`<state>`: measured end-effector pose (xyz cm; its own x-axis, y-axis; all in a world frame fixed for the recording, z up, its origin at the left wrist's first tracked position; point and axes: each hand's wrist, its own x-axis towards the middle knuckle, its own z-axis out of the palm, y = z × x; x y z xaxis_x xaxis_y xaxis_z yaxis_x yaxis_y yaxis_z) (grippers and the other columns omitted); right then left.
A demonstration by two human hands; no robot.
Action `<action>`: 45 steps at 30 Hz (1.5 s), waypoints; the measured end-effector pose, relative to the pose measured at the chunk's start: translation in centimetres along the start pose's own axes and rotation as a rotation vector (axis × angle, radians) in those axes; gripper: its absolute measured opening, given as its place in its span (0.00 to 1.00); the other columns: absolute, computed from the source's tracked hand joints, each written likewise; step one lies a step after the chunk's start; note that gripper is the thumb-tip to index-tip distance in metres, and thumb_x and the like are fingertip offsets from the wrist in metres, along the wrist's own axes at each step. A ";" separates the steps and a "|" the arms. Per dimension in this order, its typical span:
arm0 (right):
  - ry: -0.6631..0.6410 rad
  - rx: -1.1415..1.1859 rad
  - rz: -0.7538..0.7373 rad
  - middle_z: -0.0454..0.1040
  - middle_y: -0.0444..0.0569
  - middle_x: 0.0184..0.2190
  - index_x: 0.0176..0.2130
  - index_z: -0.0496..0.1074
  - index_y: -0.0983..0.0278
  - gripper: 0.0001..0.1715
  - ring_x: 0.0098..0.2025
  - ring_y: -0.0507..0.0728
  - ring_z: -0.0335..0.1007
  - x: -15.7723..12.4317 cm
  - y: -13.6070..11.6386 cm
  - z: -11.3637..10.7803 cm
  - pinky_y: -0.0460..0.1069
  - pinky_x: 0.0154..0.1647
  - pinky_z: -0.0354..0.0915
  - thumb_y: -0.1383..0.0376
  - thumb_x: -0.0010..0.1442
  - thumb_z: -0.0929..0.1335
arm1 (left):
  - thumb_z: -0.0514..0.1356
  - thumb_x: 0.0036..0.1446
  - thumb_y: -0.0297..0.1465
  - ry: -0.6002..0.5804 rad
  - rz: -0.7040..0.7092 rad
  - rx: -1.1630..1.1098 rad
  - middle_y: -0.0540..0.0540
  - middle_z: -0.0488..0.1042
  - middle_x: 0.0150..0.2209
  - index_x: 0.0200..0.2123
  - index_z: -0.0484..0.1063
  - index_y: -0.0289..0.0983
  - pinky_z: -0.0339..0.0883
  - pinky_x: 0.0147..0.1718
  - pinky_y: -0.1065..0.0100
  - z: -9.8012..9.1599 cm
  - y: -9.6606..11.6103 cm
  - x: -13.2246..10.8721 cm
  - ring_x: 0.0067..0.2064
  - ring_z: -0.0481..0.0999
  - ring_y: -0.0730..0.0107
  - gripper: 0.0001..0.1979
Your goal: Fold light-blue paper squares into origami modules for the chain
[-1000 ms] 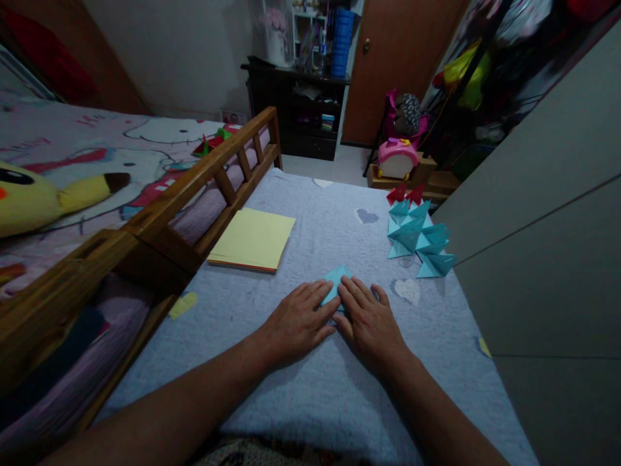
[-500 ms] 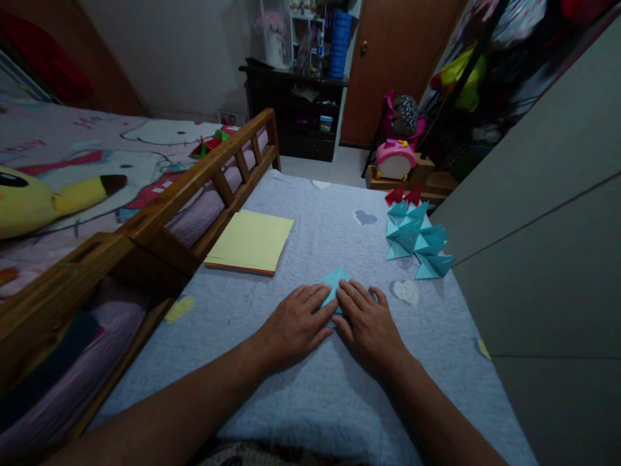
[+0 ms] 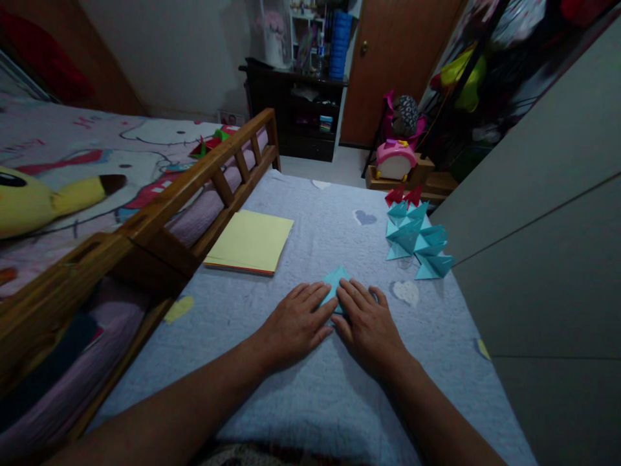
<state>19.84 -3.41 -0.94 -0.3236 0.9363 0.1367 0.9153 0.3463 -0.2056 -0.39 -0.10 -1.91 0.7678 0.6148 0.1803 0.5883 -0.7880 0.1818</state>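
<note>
Partly out of view under hands [image 3: 297, 318] [image 3: 369, 321]: blue ppr [image 3: 336, 279]

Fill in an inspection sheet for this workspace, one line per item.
Surface: heart-patterned blue cloth, lightly wrinkled.
Work items: folded blue paper, partly covered by the hands; paper stack, yellow on top, to the left; blue folded pieces clustered at the far right, red folded pieces behind them.
Clutter: yellow plush toy beyond the wooden rail; pink toy case past the far edge.
Hands: left hand and right hand both back-up on the folded blue paper.
Cables: nothing seen for certain; right background is dim.
Surroundings: dark cabinet, brown door.
</note>
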 end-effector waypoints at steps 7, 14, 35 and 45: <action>-0.046 0.006 0.022 0.65 0.55 0.66 0.63 0.66 0.62 0.25 0.67 0.64 0.59 0.2 -0.2 -0.5 0.63 0.63 0.49 0.59 0.70 0.62 | 0.54 0.70 0.40 -0.028 -0.015 0.022 0.38 0.63 0.66 0.66 0.59 0.39 0.53 0.65 0.51 0.0 0.1 0.1 0.66 0.62 0.53 0.25; -0.108 -0.019 -0.019 0.66 0.54 0.66 0.61 0.67 0.62 0.25 0.62 0.65 0.63 1.6 0.1 -1.9 0.61 0.56 0.57 0.59 0.69 0.61 | 0.55 0.69 0.41 -0.031 -0.006 0.036 0.38 0.64 0.66 0.63 0.62 0.39 0.52 0.65 0.49 0.0 0.1 0.0 0.66 0.62 0.53 0.23; -0.089 -0.088 -0.039 0.63 0.51 0.68 0.63 0.66 0.64 0.26 0.54 0.65 0.64 3.0 1.0 -1.1 0.59 0.51 0.60 0.62 0.68 0.60 | 0.53 0.70 0.40 -0.024 -0.003 0.052 0.36 0.62 0.67 0.64 0.61 0.38 0.52 0.65 0.52 -0.1 0.1 -0.2 0.68 0.61 0.54 0.24; -0.085 -0.091 -0.033 0.63 0.51 0.68 0.63 0.66 0.64 0.27 0.54 0.65 0.64 3.0 0.9 -1.0 0.59 0.51 0.60 0.63 0.67 0.61 | 0.50 0.71 0.37 0.008 -0.012 0.075 0.36 0.66 0.65 0.62 0.64 0.34 0.54 0.64 0.53 -0.1 0.5 -0.3 0.66 0.64 0.55 0.22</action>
<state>19.94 -0.33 0.30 -0.3693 0.9274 0.0590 0.9207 0.3738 -0.1126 -0.37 -0.65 -1.78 0.7585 0.6243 0.1867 0.6151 -0.7806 0.1113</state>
